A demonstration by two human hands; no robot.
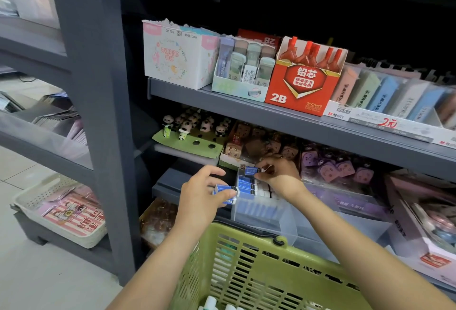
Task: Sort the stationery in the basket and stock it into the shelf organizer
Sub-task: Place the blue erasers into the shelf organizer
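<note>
My left hand grips a small stack of blue-and-white erasers just left of the clear shelf organizer. My right hand pinches one blue eraser above the row of blue erasers standing in the organizer's back end. The green plastic basket sits below my forearms, with a few white items showing at its bottom edge.
The upper shelf carries a white pencil-lead box, a red 2B lead box and pastel erasers. Panda figures and purple erasers sit behind the organizer. A white tray lies low at left.
</note>
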